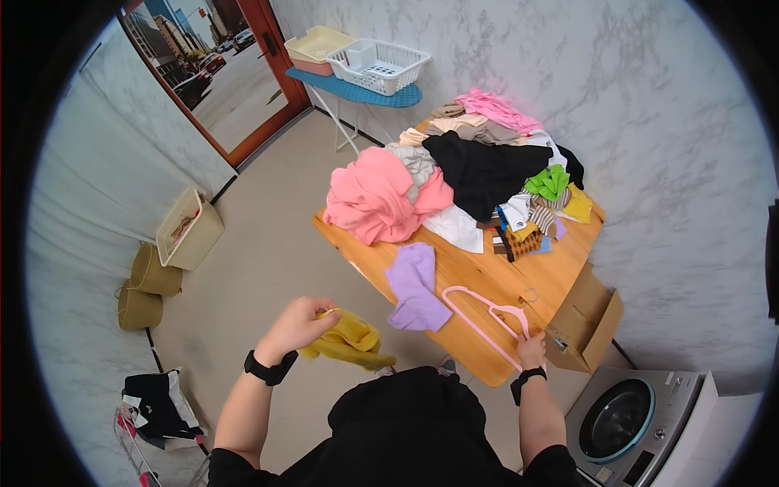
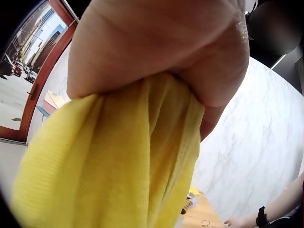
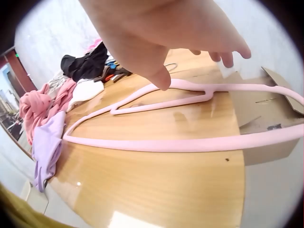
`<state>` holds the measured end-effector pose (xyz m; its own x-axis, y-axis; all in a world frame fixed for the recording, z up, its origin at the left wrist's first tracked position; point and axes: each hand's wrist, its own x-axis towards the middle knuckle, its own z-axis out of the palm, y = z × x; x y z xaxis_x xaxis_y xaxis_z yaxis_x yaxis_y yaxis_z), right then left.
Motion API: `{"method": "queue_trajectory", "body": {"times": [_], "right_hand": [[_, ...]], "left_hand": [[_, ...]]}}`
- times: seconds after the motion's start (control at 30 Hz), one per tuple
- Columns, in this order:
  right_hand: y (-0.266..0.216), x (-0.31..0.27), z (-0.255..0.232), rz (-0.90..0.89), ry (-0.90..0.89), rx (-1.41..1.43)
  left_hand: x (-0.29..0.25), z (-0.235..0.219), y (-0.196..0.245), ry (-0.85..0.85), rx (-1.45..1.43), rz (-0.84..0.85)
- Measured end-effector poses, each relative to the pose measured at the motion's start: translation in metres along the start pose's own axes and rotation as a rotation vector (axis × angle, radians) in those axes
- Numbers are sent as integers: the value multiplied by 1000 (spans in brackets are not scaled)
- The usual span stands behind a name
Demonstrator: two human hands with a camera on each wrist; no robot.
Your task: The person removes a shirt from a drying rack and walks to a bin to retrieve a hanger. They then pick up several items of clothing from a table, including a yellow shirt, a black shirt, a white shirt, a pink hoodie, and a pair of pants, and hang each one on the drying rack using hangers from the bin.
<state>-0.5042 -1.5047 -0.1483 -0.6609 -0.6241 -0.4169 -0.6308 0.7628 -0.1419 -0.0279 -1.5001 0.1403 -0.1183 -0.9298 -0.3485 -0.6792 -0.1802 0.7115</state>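
Observation:
A yellow garment (image 2: 118,156) of soft fabric hangs in folds from my left hand (image 1: 300,326), which grips its top edge; its shape is bunched and its kind does not show. In the head view it hangs left of the wooden table (image 1: 487,369). My right hand (image 3: 166,38) is over a pink clothes hanger (image 3: 156,145), thumb tip right at its upper arm and the other fingers stretched out. The hanger lies at the table's near right end, its far part past the edge. Beside it, a lilac garment (image 1: 415,284) drapes over the table's left edge.
Heaped clothes cover the table's far half, with a pink fleece (image 1: 369,195) and a black garment (image 1: 487,174). A cardboard box (image 1: 604,325) and a washing machine (image 1: 673,406) stand at right. Baskets (image 1: 398,77) sit on a blue ironing board (image 1: 402,99); a cream bin (image 1: 203,239) stands left.

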Motion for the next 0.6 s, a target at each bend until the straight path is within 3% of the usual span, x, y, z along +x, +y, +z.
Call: {"method": "queue_trajectory", "body": {"times": [0.1, 0.13, 0.17, 0.23, 0.27, 0.4, 0.47, 0.5, 0.57, 0.6], "right_hand": [[7, -4, -10, -67, 35, 21], [5, -16, -21, -145, 176, -54], [3, -19, -28, -157, 173, -54], [-1, -22, -38, -395, 352, 298], [-5, -24, -43, -532, 476, 299], [-51, -55, -85, -725, 450, 569], [-77, -76, -106, -1003, 347, 669], [-89, -84, -116, -1015, 343, 670], [-112, -100, -131, -1296, 366, 639], [-122, -107, -136, -1309, 360, 639]], "left_hand": [[4, 1, 4, 20, 3, -34], [5, 1, 3, 44, -11, -36], [6, 0, 3, 69, -27, -39], [8, -1, -4, 107, -69, -24], [8, -2, -6, 134, -110, -1], [9, -12, -7, 168, -112, -2], [12, -16, -10, 262, -149, 60], [12, -19, -9, 274, -151, 56], [10, -26, -4, 318, -122, 126], [7, -30, 0, 330, -125, 119]]}}
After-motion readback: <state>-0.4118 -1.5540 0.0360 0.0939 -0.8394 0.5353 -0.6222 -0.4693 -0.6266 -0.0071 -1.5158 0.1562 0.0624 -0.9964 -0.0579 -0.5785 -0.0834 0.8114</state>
